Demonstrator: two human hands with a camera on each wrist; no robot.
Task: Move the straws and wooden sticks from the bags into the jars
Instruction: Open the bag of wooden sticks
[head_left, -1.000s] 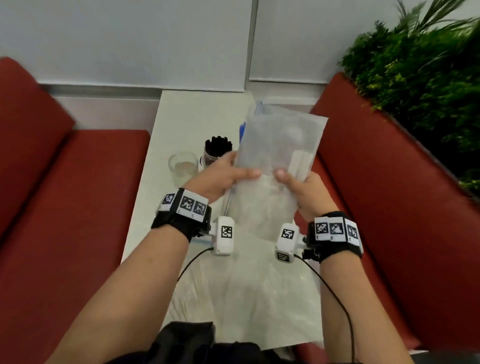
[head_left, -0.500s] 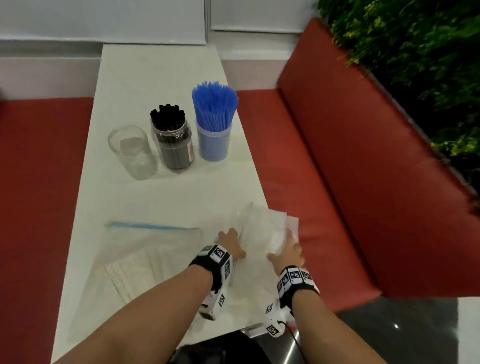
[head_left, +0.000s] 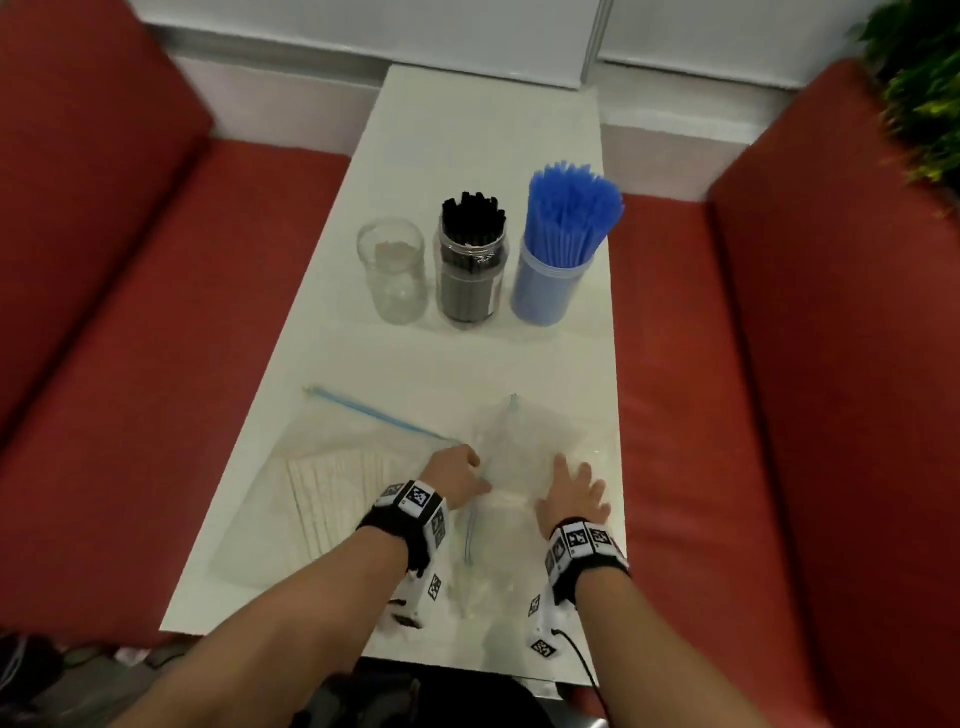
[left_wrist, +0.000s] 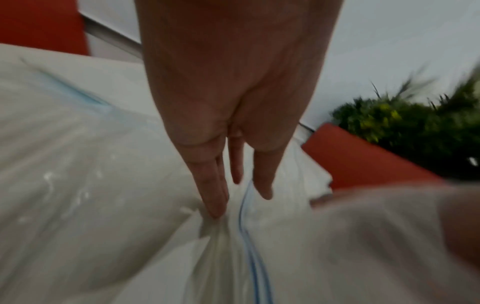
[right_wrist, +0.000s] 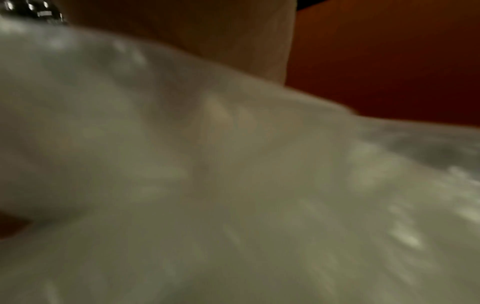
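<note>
No brand or writing is readable anywhere; the only markings showing are the black-and-white coded squares on your wristbands (head_left: 415, 498). Taking the black-straw jar (head_left: 471, 275) as your landmark: left of it the clear empty jar (head_left: 393, 273) is standing, and right of it the blue jar (head_left: 551, 283) is standing with blue straws (head_left: 571, 213) fanning out. Nearer you and to the left of that jar, the bag of wooden sticks (head_left: 332, 488) is lying flat on the desk (head_left: 488, 130) with its blue zip strip facing the jars. Your left hand (head_left: 457, 478) is pressing straight fingers (left_wrist: 213, 195) onto the emptied bag (head_left: 535, 447) by its blue seal, its grip released. Nearer you and right of the landmark, your right hand (head_left: 571, 496) is lying spread on that same bag, grip also released. Red bench seats (head_left: 156, 312) are flanking the desk, and green foliage (head_left: 919, 88) is sitting far right. The right wrist view is blurring into bag plastic.
</note>
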